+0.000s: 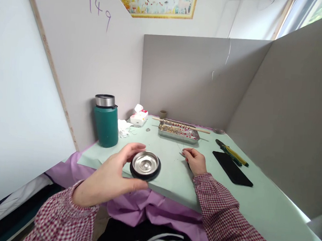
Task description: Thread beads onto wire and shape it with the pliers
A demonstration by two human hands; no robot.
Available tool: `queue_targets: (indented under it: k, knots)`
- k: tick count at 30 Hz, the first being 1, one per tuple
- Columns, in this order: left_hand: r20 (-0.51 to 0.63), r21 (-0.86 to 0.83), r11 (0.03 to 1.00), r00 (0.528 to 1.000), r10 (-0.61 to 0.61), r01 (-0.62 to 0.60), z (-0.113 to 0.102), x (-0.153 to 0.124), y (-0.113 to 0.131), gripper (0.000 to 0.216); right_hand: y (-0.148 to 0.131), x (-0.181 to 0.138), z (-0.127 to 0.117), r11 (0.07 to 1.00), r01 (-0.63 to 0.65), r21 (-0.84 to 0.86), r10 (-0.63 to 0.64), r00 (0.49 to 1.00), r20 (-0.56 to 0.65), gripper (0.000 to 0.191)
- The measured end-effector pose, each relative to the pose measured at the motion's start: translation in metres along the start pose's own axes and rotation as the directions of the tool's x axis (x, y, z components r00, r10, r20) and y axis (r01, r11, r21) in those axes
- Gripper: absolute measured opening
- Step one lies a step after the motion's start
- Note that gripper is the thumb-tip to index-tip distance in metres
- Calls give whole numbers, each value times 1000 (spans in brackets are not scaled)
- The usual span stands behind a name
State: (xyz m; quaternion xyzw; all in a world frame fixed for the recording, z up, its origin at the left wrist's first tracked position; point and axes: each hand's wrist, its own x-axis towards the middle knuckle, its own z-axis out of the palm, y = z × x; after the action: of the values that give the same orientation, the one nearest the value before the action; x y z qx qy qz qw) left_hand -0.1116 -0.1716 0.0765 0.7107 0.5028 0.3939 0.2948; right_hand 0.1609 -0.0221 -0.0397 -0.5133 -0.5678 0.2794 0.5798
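Fingers [133, 147] on L grip dished steel lid [145, 165] w/ blk rim [145, 177], R fingers [189, 153] pinch metal tool [182, 154]

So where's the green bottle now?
In the head view, the bottle stands upright at the left of the table, near the partition, beyond the left hand, just left of crumpled tissue.

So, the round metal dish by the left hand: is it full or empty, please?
It looks empty: the round metal dish faces upward, and only bare, shiny metal rings show inside it.
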Motion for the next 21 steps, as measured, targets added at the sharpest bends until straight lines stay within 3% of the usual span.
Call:
queue_targets:
  k: [5,9,14,17,19,21]
  knots:
    - [266,-185,975,949,171,-124,4,-17,47,80,-7,-2,-1,1000,15,-20,-15,1000,-11,28]
    - [443,-332,916,821,361,-223,4,-23,78,69,-11,-4,-2,997,30,-75,-31,999,-16,25]
    - [611,-392,884,646,458,-256,2,-18,103,53,-14,-4,-1,995,17,-102,-21,999,-34,24]
    - [636,-421,858,580,510,-293,6,-13,106,50,-14,-4,-1,996,14,-85,-18,999,-48,24]
    - [605,-452,824,562,565,-341,11,-10,100,48,-14,-4,-2,997,18,-79,-22,998,-54,24]
    - [590,-482,783,514,622,-393,14,-8,90,45,-14,-4,-2,996,23,-83,-28,998,-57,24]
